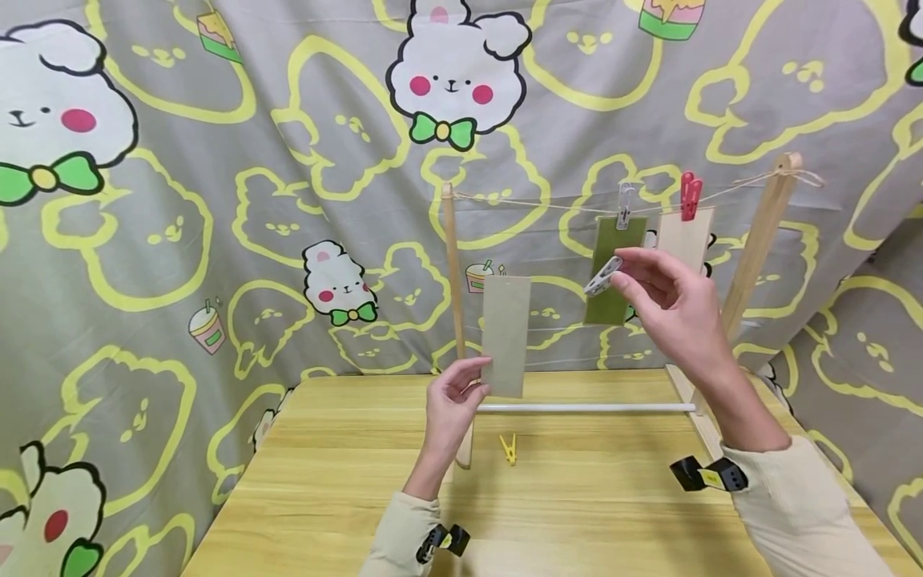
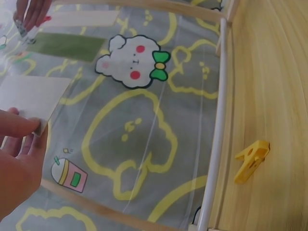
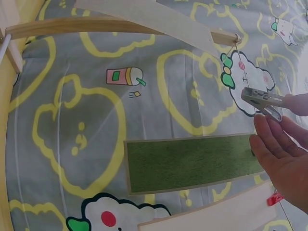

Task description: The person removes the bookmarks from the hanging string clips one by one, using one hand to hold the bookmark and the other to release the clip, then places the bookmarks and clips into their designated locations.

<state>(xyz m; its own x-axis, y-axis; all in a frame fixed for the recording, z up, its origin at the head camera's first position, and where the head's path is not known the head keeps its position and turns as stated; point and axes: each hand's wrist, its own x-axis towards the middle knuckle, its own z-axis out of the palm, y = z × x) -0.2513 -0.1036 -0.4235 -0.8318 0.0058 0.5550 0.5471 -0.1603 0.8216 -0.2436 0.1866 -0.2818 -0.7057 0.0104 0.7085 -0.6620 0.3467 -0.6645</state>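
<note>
One grey clip (image 1: 602,276), pinched in the right grip (image 1: 676,311), lies well right of the upright-long pale card (image 1: 506,332) pinched in the left grip (image 1: 454,394).

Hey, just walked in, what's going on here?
A person's left hand holds a flat, pale beige rectangular strip; their right hand pinches a grey plastic clothespin. On thin string between wooden posts, a clear plastic clothespin holds a green rectangular strip, and a red plastic clothespin holds a cream rectangular strip. A yellow plastic clothespin lies on the wooden table.
</note>
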